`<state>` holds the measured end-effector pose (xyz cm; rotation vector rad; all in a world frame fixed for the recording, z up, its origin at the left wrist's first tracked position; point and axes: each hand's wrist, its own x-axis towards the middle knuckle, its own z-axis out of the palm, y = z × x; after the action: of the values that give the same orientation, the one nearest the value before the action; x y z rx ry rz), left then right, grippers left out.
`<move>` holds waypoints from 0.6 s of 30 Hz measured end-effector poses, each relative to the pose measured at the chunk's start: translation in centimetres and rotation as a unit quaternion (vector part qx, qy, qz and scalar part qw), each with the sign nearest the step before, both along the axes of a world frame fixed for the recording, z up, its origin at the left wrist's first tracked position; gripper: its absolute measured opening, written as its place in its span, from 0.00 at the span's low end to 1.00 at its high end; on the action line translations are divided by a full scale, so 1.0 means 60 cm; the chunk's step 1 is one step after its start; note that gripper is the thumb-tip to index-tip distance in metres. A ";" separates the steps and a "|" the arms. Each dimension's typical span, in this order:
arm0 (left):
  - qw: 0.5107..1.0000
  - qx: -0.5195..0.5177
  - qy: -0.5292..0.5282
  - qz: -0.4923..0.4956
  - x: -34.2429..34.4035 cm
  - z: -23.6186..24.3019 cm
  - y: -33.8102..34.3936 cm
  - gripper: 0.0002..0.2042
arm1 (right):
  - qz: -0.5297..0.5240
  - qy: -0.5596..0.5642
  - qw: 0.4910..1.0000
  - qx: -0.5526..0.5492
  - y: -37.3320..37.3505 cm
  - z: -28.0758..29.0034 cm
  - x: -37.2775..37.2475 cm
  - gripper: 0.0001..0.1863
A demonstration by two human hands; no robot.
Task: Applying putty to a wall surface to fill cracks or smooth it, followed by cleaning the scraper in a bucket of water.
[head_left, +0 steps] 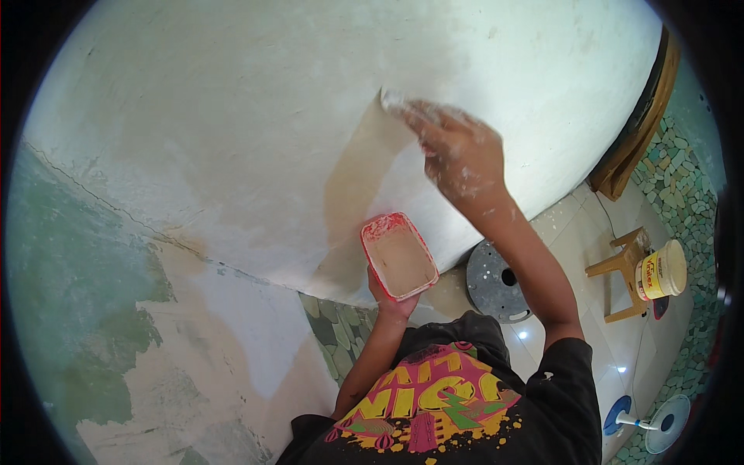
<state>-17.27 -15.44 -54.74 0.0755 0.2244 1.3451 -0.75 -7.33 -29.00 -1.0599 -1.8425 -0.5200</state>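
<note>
My left hand (394, 304) is closed around the lower end of a red rectangular tub (384, 225). Beige putty (403, 267) fills much of it, and the rim is smeared with the same stuff. Raised against the pale wall (256, 116), my right hand (467, 155) is closed on a thin, putty-coated scraper (393, 99). Its edge meets the wall, and my fingers hide most of the tool. Whitish smears cover the fingers and the back of this hand. A long shadow of the arm falls on the wall beside the tub.
A crack (108, 203) separates the pale wall from a patchy green wall (77, 294). At right stand a round grey base (496, 283), a wooden stool (616, 267) with a white-and-yellow bucket (663, 270) by it, and a fan (668, 424). A brown wooden piece (643, 120) edges the wall.
</note>
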 end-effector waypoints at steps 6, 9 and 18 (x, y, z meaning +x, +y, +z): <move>1.000 -0.004 -0.009 0.008 0.003 0.002 -0.008 0.29 | 0.029 0.170 0.985 -0.014 0.021 0.034 0.035 0.29; 1.000 -0.009 0.003 -0.010 0.011 -0.022 -0.006 0.30 | 0.033 0.239 0.967 0.081 0.046 0.033 0.023 0.30; 0.997 -0.041 -0.064 -0.025 0.021 -0.016 -0.019 0.29 | 0.134 0.305 0.942 0.042 0.032 0.002 -0.019 0.25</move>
<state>-16.03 -16.55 -55.72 -0.0738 0.1679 1.2847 -1.90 -5.39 -28.87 -0.7779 -1.3618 -0.0837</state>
